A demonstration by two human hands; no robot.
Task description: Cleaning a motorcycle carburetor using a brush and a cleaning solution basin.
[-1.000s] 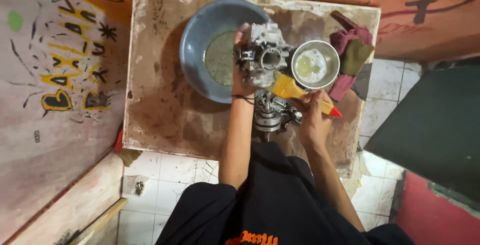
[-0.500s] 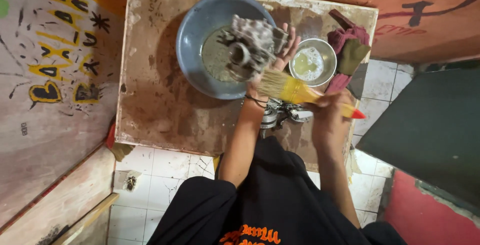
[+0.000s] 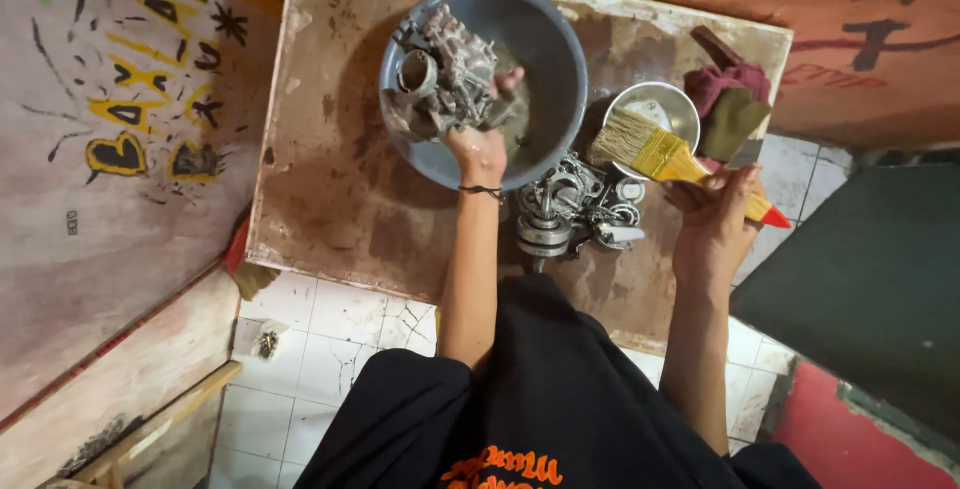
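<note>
Left hand [image 3: 478,149] grip closed on carburetor [image 3: 440,84] inside basin [image 3: 545,59] at worktop [image 3: 340,189] far edge; right hand [image 3: 715,214] grip closed on brush [image 3: 665,154] above bowl [image 3: 665,104].

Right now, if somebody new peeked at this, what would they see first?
Probably the left hand holding a grimy metal engine part in the grey basin at the table's middle. Beside it, the right hand holds a yellow paintbrush over a small metal bowl.

carburetor [image 3: 445,84]: dull grimy metal | basin [image 3: 545,49]: smooth grey | table [image 3: 330,199]: rough stained | brush [image 3: 660,154]: coarse bristles
</note>
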